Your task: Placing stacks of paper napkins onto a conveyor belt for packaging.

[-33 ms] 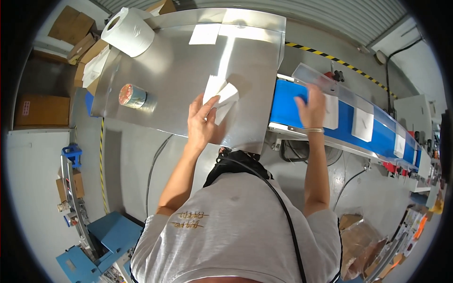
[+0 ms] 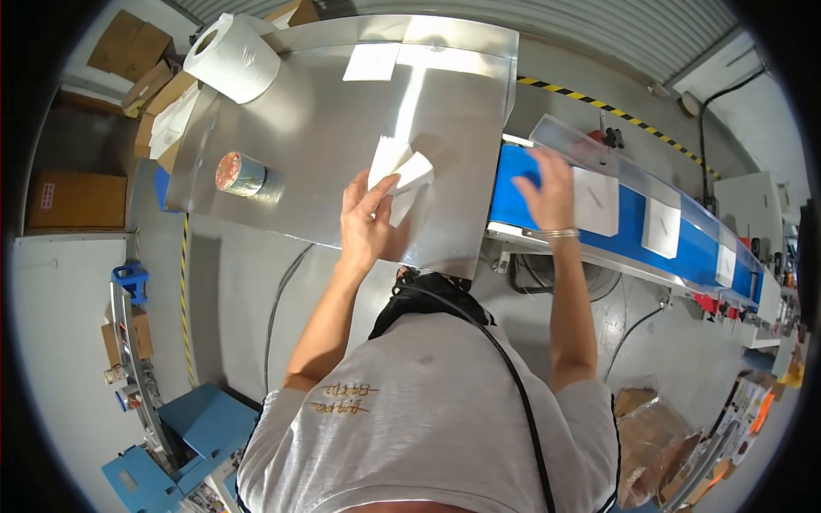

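My left hand is closed on a fanned stack of white paper sheets, held over the near right part of the steel table. The thumb and fingers pinch its lower end. To the right, my right hand hovers over the blue conveyor belt, fingers apart and nothing in them. Just right of that hand, a flat white sheet with a small grey mark lies on the belt. Farther along are a second white sheet and a third one.
A clear plastic guard runs along the belt's far side. On the table stand a large white roll and a small round tub; a white sheet lies at the back. Cardboard boxes are at the left.
My right hand has moved left, away from the nearest sheet, which shows more fully now. The sheets on the belt have shifted slightly right. My left hand has stayed in place.
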The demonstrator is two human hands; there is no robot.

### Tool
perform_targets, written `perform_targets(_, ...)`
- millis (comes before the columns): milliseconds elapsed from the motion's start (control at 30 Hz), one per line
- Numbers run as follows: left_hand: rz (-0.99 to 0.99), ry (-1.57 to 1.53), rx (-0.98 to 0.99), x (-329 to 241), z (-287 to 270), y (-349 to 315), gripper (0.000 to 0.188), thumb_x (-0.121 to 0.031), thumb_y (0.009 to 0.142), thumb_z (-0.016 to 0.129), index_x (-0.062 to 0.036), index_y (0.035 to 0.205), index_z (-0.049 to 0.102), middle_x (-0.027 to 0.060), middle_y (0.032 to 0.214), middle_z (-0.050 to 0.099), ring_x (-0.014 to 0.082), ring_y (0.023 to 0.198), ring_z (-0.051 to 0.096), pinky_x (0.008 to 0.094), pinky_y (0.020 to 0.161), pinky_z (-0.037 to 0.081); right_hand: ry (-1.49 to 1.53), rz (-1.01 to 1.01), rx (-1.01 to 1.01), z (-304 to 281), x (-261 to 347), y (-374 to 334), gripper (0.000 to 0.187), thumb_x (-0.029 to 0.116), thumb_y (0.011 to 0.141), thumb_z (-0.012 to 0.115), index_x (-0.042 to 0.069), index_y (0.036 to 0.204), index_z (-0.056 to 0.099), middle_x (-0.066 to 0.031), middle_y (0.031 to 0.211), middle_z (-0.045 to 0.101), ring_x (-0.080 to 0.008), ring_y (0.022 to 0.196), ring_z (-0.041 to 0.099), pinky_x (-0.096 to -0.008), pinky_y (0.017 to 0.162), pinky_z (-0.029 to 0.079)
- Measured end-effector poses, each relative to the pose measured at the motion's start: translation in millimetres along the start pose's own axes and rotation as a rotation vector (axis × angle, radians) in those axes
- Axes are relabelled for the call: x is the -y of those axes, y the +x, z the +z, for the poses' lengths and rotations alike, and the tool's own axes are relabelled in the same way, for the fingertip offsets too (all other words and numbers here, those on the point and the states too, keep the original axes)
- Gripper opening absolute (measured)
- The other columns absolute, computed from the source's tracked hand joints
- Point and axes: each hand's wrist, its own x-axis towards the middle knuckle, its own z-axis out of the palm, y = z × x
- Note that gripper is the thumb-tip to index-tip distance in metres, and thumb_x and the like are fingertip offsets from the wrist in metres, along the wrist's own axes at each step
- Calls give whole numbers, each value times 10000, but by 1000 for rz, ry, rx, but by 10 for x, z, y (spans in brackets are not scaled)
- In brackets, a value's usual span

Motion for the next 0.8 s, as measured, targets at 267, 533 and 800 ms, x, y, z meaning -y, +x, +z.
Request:
perform_targets(267, 23, -8, 30, 15, 2, 37, 332, -14, 802, 639, -168, 1094, 673, 197, 1281, 499, 348, 1177, 488, 401, 906, 471, 711, 104, 604, 689, 672, 418, 495, 181, 756, 740, 122, 1197, 523, -64, 1249, 468, -224, 1161, 469, -359, 945, 418)
perform_targets(533, 104, 185, -49, 186, -134, 90, 265, 22, 825, 583, -99, 1044, 672, 155, 1069, 634, 321, 884, 638, 365, 753, 526, 691, 533, 205, 389, -81, -146, 342, 306, 889, 619, 14, 1044, 533, -77, 851, 589, -176, 801, 559, -302, 743, 466)
perform_targets(800, 530, 215, 188, -261, 60, 269, 383, 100, 687, 575, -94, 994, 695, 109, 1032, 638, 278, 887, 609, 362, 759, 510, -541, 760, -101, -597, -1685, -687, 494, 455, 796, 661, 102, 1136, 594, -165, 999, 641, -341, 891, 603, -393, 774, 485)
